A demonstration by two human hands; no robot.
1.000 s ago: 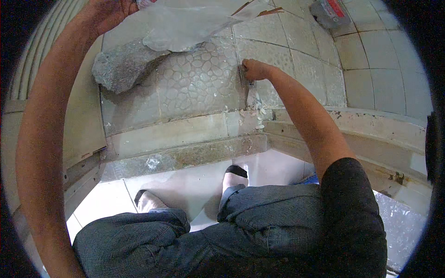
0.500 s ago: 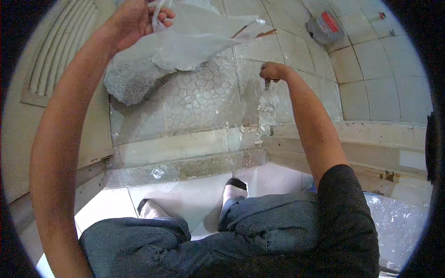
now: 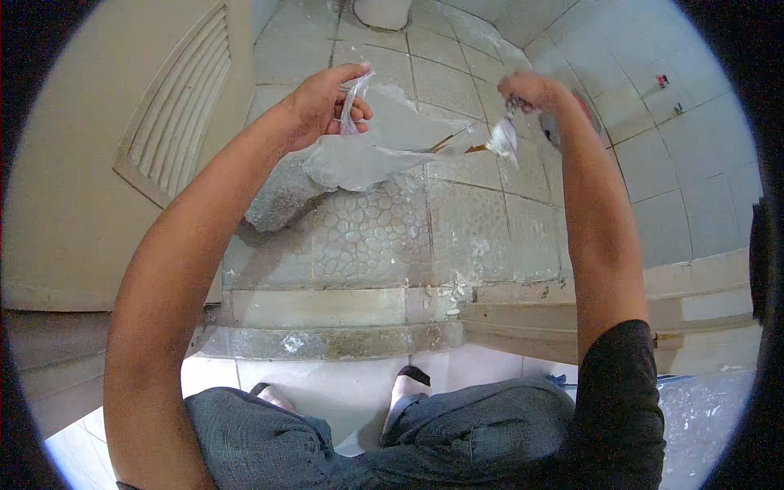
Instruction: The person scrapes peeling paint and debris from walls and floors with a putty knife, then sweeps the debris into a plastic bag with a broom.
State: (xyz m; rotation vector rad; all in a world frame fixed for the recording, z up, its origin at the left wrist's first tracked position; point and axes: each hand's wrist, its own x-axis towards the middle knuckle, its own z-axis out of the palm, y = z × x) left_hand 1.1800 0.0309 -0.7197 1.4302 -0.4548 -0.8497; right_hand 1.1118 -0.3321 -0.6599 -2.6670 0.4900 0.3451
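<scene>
My left hand (image 3: 331,102) is closed on the gathered edge of a translucent plastic bag (image 3: 367,155), holding it up off the tiled floor. Thin brown sticks (image 3: 451,140) show at the bag's right end. Under and beside the bag lies a lumpy grey bundle (image 3: 286,192). My right hand (image 3: 527,90), slightly blurred, grips the dark handle of a small tool with a broad white end (image 3: 503,140). That white end hangs just right of the sticks, over the floor; whether they touch I cannot tell.
A raised step (image 3: 318,343) crosses in front of my feet, with white flakes (image 3: 453,298) by its edge. A louvred door (image 3: 175,106) stands at left. Far off is a white fixture base (image 3: 382,12). A grey-and-red container (image 3: 584,114) sits partly behind my right forearm, near the tiled wall.
The view has shifted, showing more of the far floor. My right hand has lifted the small tool from near the step up to the bag's right end. My left hand still holds the bag.
</scene>
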